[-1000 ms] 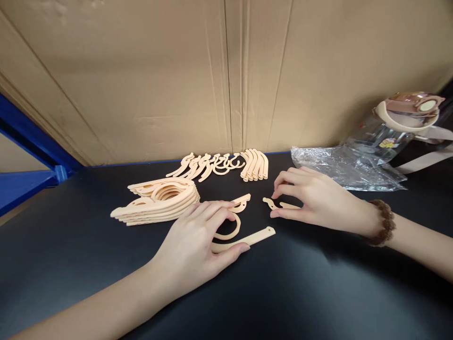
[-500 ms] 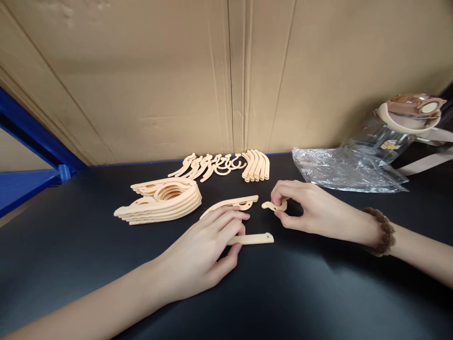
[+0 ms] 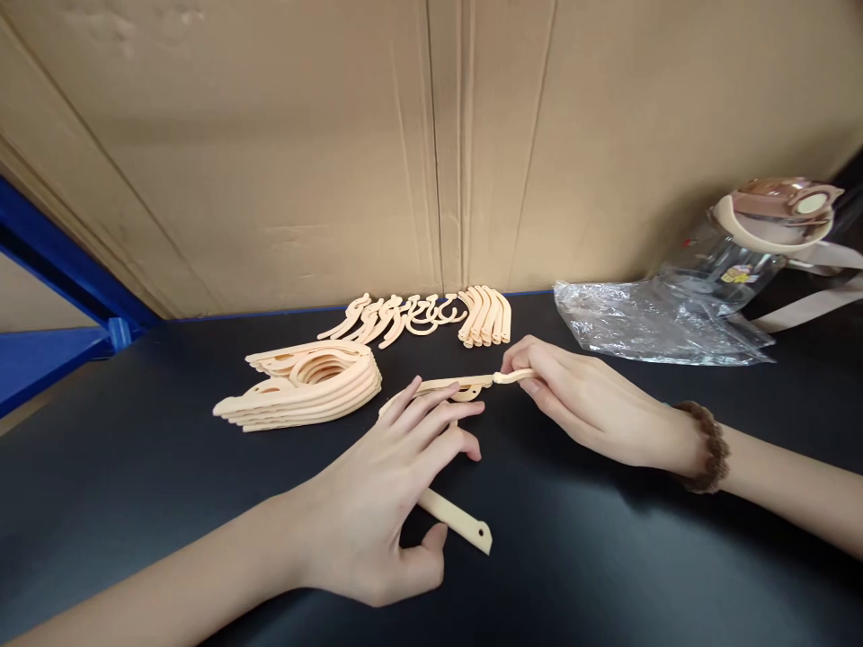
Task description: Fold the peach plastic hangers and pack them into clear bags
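Pinched in my right hand [image 3: 580, 395] is a small beige hanger hook [image 3: 511, 377]. Its end meets, or nearly meets, the tip of a beige hanger arm [image 3: 465, 384]. My left hand [image 3: 384, 476] spreads its fingers, open, over that hanger arm and hides part of it. Whether the fingertips press on the arm I cannot tell. A flat beige bar [image 3: 458, 521] with a hole at its end slants out from under the left palm, its other end hidden; the left thumb is apart from it.
Left of the hands lies a stack of beige folding hangers [image 3: 316, 395]. Loose hanger arms and hooks [image 3: 391, 314] line the back, beside a row of curved arms [image 3: 485, 314]. A clear plastic bag [image 3: 647, 319] and a clear bottle [image 3: 748, 252] stand right, before a cardboard wall [image 3: 303, 162].
My left hand has let go of the flat bar, which has swung toward me, and its fingers have spread. My right hand has moved left and turned the hook, bringing it to the hanger arm's tip.
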Demonstrator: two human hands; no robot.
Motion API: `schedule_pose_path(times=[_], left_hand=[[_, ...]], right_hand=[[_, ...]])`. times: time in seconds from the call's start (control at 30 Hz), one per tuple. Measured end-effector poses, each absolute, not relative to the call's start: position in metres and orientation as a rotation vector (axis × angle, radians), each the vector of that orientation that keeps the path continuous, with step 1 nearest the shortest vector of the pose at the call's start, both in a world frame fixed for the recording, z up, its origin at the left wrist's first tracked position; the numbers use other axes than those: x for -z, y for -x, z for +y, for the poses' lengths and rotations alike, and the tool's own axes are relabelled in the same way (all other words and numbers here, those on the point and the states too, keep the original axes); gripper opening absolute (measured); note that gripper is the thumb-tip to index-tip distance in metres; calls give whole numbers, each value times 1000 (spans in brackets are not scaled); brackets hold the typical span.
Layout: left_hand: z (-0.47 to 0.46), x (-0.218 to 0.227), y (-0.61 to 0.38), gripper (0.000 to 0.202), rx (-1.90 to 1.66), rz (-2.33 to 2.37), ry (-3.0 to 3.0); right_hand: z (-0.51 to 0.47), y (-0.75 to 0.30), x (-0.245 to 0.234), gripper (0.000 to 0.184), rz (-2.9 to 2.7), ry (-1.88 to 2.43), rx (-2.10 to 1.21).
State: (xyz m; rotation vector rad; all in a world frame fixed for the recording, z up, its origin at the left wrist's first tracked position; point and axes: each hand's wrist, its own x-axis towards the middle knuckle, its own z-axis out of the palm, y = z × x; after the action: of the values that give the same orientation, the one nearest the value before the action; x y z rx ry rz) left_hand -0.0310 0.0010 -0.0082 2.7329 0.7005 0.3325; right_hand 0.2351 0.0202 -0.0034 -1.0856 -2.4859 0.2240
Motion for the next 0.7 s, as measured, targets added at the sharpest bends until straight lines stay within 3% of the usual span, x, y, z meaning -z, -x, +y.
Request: schedule_pose_path(times=[0.1,0.3,0.7], left_hand=[[2,7,31,48,-332,665,-2735],[5,8,31,7,-389,597,-2716],[5,14,32,3,-534,684,-2600]], right_hand=[[23,-235,9,18,-2451,1104,-175],[26,-233,13,19,-2494,1040,-109],[17,-230,8,11,-2400,1075,-304]])
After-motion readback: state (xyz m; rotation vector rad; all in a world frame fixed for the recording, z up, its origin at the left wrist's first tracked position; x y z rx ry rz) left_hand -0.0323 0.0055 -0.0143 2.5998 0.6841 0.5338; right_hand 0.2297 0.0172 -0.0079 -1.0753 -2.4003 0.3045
